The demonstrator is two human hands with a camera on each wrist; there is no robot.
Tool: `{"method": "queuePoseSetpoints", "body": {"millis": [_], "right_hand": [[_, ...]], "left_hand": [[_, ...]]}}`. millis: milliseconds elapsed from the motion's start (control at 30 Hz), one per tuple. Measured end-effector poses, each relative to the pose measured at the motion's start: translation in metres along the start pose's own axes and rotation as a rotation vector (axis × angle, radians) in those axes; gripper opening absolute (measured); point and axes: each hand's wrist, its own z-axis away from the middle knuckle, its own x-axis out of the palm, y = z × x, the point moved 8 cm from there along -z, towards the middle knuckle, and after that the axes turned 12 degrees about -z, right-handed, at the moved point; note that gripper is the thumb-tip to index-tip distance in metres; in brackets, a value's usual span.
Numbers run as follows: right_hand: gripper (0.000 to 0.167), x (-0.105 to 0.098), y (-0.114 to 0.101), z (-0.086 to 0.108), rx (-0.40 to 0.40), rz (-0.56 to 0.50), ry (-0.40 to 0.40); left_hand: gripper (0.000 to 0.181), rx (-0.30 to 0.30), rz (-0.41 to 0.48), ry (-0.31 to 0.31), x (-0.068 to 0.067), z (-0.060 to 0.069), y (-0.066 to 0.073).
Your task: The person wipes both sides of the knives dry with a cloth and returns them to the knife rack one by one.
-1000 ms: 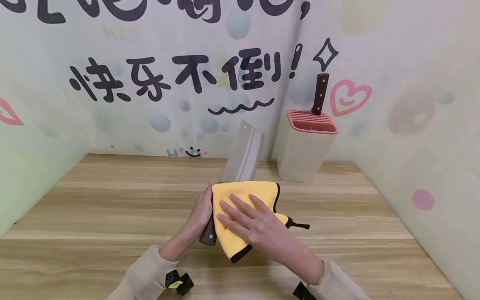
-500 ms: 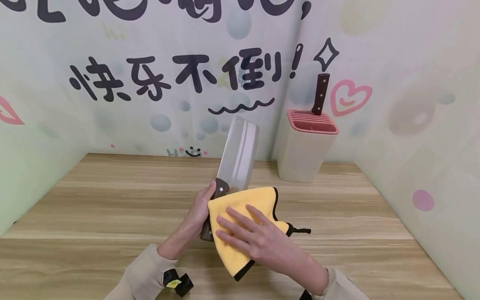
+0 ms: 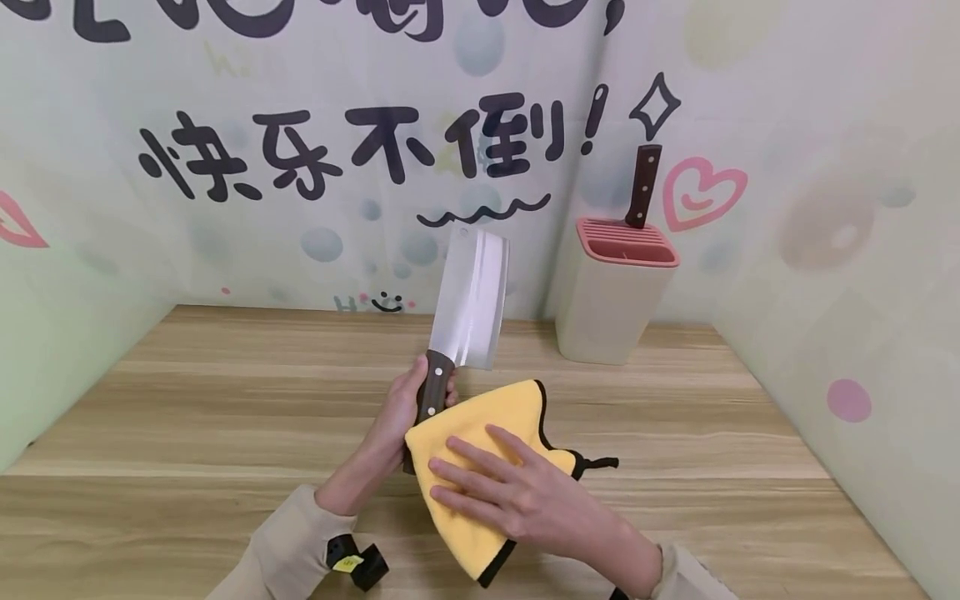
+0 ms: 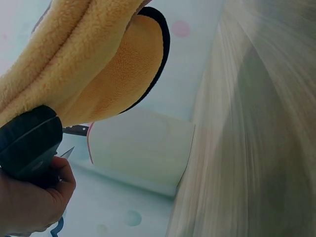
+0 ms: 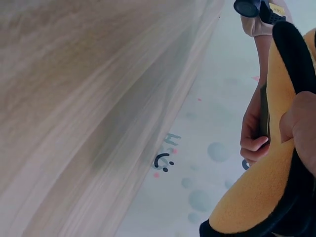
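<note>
My left hand grips the dark wooden handle of a cleaver, its fingers curled round it. The broad steel blade points up and away, uncovered. A folded yellow cloth with black edging lies over the lower part of the handle. My right hand holds this cloth, fingers spread across its top. In the right wrist view the thumb presses on the cloth's other side. From the left wrist view, the handle's dark butt shows beside the cloth, with the left fingers curled by it.
Against the back wall stands a cream knife block with a pink slotted top. A brown-handled knife is upright in it. The wooden tabletop lies beneath both hands, with printed walls at the back and sides.
The cloth and right hand have slid down toward me, off the blade and onto the handle, baring the whole blade. The cleaver has tilted slightly left and risen a little.
</note>
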Motion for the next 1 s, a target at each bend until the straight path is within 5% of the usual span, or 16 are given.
{"method": "queuePoseSetpoints", "body": {"millis": [367, 733, 1000], "right_hand": [[0.04, -0.001, 0.01, 0.0, 0.047, 0.023, 0.002], [0.045, -0.005, 0.036, -0.003, 0.193, 0.051, 0.0], [0.048, -0.002, 0.052, -0.005, 0.31, -0.022, 0.034]], "left_hand": [[0.052, 0.013, -0.04, 0.036, -0.001, 0.0, -0.002], [0.052, 0.095, -0.362, 0.158, -0.006, 0.002, 0.001], [0.05, 0.113, -0.371, 0.112, -0.001, 0.005, 0.001]]}}
